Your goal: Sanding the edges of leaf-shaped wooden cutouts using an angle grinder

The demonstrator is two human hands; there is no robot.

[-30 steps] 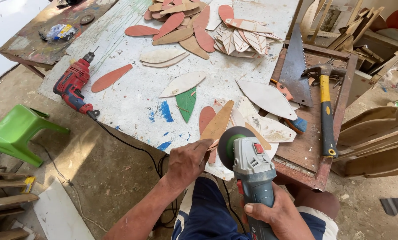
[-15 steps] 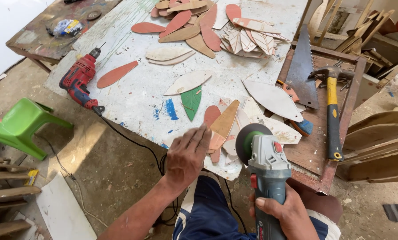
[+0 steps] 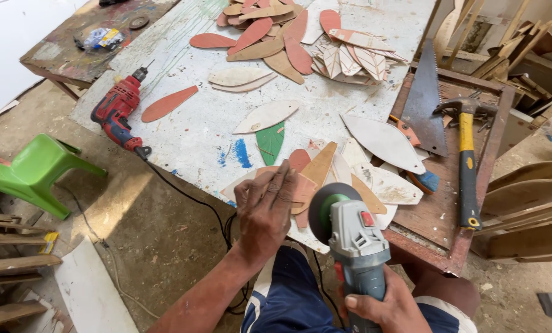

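Pressing flat on the leaf-shaped wood pieces [image 3: 300,185] at the near edge of the paint-stained worktop [image 3: 196,132].
The left hand [image 3: 265,213] has slid forward — fingers [image 3: 282,185] now spread loose on the stack, gripping nothing — while the right hand [image 3: 380,308] stays clenched on the angle grinder [image 3: 350,237], its disc drawn just beside the stack.

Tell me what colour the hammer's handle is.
The hammer has a yellow handle with a black grip at its end, shown clearly in the head view.
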